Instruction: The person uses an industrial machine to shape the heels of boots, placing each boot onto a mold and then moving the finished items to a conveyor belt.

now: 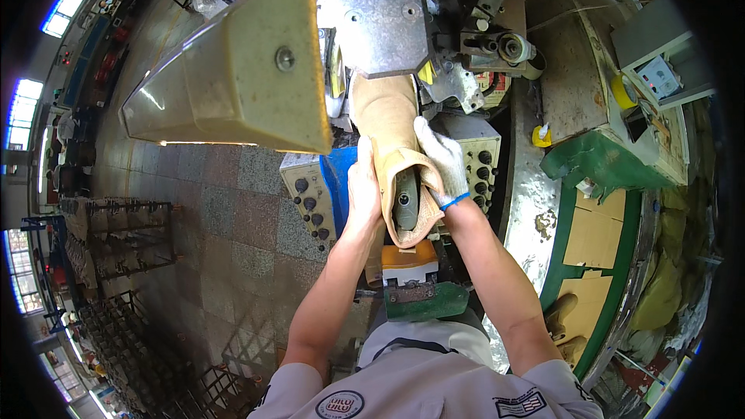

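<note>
A tan boot upper [386, 109] is stretched over a grey-green shoe last [405, 206], whose top shows through the open collar. The toe end reaches under the metal block [378, 15] of a machine, which hides the tip. My bare left hand [364, 186] presses along the upper's left side, fingers pointing toward the machine. On the other side, my right hand [444, 157], in a white glove with a blue cuff, grips the upper near the collar. Just below the collar sits an orange pad [413, 256] on the machine.
A large translucent guard [233, 77] hangs at upper left. Knobbed control panels [310, 200] flank the boot. To the right stand a bench with a yellow tape roll [623, 91] and a green-framed cardboard surface [594, 237] with tan boots [563, 316]. Racks [116, 240] line the left floor.
</note>
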